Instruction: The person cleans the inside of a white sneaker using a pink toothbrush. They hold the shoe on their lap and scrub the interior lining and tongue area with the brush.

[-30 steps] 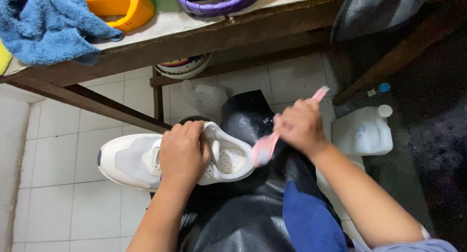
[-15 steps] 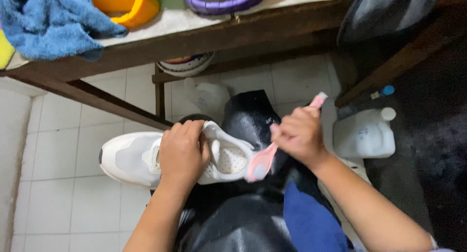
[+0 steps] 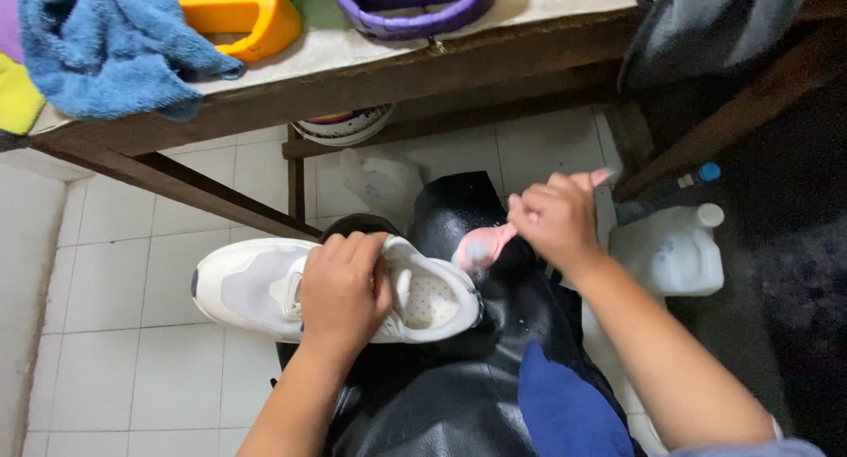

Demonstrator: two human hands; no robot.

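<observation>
Over tiles, left hand (image 3: 344,289) grips sneaker (image 3: 265,289).

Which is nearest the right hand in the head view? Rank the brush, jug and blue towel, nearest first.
From the right hand:
1. Brush: pink, held in that hand, head just to its left.
2. Jug: white, on the floor to its right.
3. Blue towel: on the table, far upper left.
</observation>
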